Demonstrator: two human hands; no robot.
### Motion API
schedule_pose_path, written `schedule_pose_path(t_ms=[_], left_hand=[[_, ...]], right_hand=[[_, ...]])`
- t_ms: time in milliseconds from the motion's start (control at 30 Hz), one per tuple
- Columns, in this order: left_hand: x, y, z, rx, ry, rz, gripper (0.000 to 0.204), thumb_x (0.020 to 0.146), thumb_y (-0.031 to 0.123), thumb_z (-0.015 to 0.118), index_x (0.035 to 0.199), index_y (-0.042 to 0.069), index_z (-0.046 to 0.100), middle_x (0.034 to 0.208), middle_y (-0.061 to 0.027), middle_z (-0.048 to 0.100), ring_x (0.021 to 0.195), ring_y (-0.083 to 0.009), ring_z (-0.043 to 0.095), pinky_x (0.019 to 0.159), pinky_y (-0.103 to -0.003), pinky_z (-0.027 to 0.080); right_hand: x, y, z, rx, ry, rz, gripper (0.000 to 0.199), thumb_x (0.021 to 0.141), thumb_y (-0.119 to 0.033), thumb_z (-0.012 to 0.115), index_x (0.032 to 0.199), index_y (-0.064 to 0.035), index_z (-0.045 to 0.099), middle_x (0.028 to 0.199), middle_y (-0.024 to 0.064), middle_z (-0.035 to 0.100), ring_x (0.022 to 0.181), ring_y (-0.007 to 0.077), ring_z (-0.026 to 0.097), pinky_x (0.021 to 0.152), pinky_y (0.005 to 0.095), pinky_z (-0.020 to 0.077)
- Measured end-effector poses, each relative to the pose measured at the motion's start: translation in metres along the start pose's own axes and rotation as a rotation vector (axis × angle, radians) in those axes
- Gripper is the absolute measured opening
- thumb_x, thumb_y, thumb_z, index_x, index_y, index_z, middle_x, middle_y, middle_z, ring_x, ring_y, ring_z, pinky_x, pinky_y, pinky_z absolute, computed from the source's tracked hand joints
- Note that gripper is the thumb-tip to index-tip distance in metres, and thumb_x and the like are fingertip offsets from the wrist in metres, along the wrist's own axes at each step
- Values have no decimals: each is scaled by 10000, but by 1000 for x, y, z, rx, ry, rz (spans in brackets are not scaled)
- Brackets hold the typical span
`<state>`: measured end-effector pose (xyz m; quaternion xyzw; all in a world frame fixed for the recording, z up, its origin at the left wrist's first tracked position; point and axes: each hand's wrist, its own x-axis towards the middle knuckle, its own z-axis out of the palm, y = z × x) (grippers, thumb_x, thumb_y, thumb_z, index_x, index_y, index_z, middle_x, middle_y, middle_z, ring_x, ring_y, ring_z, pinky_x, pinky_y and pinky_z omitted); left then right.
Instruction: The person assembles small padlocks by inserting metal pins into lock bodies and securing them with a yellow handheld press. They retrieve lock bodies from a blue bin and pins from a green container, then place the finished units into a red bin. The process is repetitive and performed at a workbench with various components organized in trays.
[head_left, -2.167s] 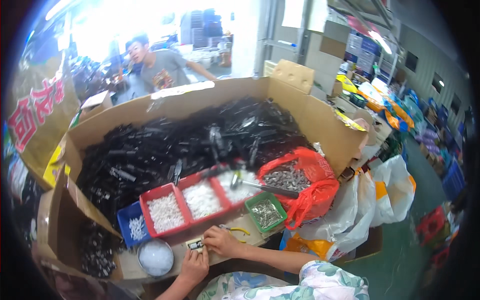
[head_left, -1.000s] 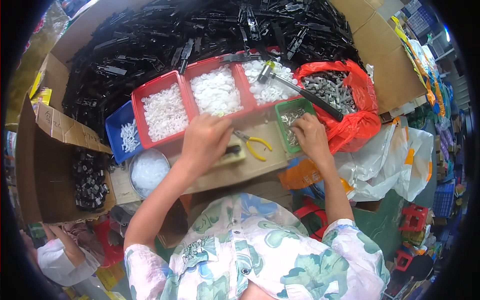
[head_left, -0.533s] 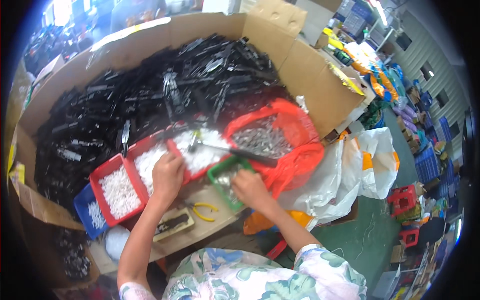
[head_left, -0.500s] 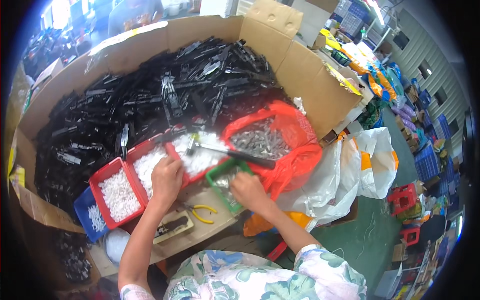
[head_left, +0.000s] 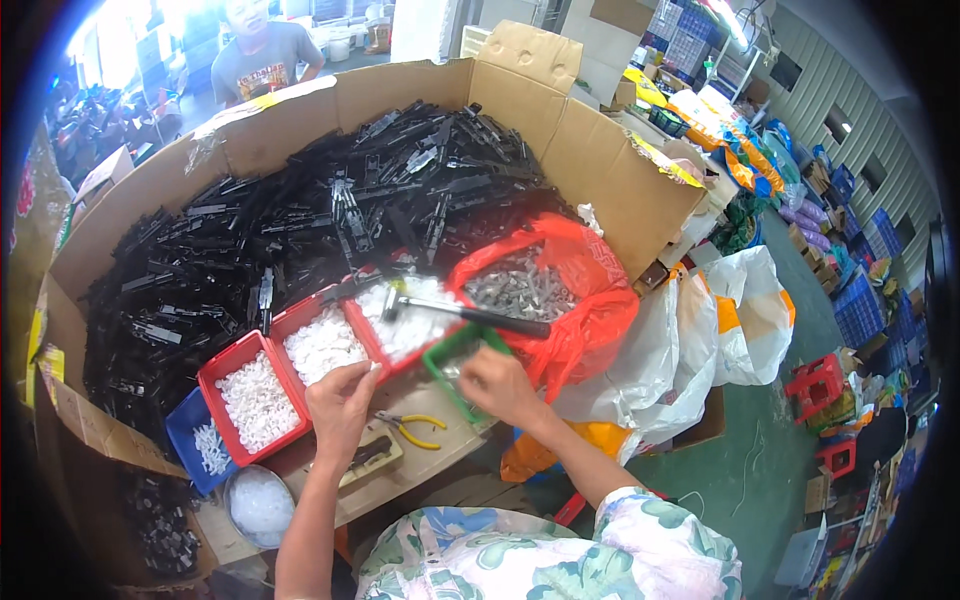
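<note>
My left hand (head_left: 340,405) is closed in a pinch, a small white plastic piece (head_left: 375,367) showing at its fingertips. It hovers in front of the red trays of white plastic pieces (head_left: 322,343). My right hand (head_left: 500,388) is at the near side of the green tray (head_left: 480,405), fingers drawn together; what they hold, if anything, is too small to make out. Small shiny parts lie in that tray. A hammer (head_left: 490,319) with a black grip rests across the right red tray and toward the red bag (head_left: 600,310) of grey parts.
A big cardboard box (head_left: 400,85) holds a heap of black plastic parts (head_left: 300,215). Yellow-handled pliers (head_left: 418,430), a bowl of clear pieces (head_left: 260,505) and a blue tray (head_left: 195,455) sit near the table edge. White sacks (head_left: 680,350) stand right; a person (head_left: 262,60) is beyond the box.
My left hand has moved back from the middle red tray toward me, a white piece now visible in its pinch. My right hand has lifted slightly at the green tray. The person beyond shows more.
</note>
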<state>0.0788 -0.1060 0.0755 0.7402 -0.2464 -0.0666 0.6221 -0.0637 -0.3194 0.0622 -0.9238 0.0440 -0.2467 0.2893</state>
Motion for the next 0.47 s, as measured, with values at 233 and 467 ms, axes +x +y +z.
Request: schedule_pose_path(t_ms=[233, 467], left_hand=[[-26, 18, 9, -125, -192, -157, 208, 889, 76, 758, 1034, -72, 739, 864, -86, 744, 763, -106, 688, 702, -221, 551], [-36, 10, 12, -283, -93, -95, 226, 899, 34, 732, 1098, -72, 719, 927, -118, 746, 815, -150, 707, 775, -265, 581]], right_hand=[[19, -59, 19, 572, 20, -19, 87, 877, -41, 661, 934, 22, 644, 922, 114, 654, 827, 205, 669, 763, 328, 530], [11, -58, 29, 566, -44, 17, 122, 935, -90, 643, 1025, -10, 666, 998, 95, 665, 904, 184, 642, 808, 307, 507]])
